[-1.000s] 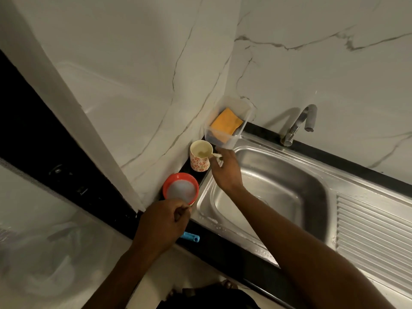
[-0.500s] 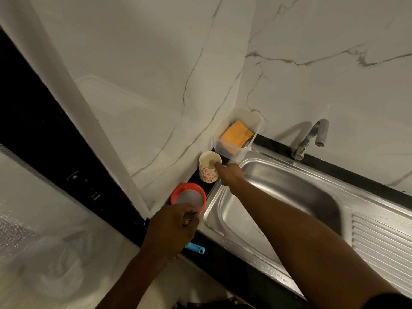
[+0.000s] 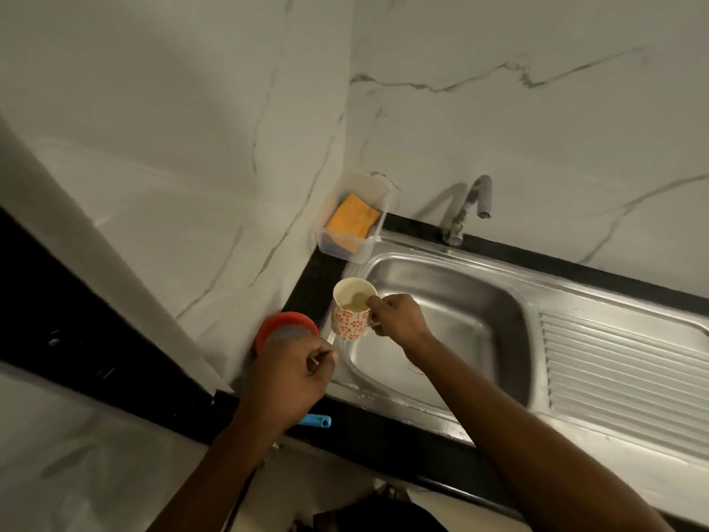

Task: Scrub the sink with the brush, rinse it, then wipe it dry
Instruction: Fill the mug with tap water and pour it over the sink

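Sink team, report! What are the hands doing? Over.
Right hand grips flowered mug by its handle, at left rim of sink. Left hand pinches a thin handle beside red bowl. Tap not running.

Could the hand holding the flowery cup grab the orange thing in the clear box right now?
Probably not right away. The right hand grips the cup, so it is busy. Nothing blocks the way to the orange thing, though; the box is open-topped.

Dim light, white grey-veined marble walls [image 3: 537,128] meeting in a corner, black countertop [image 3: 383,431] along their foot.
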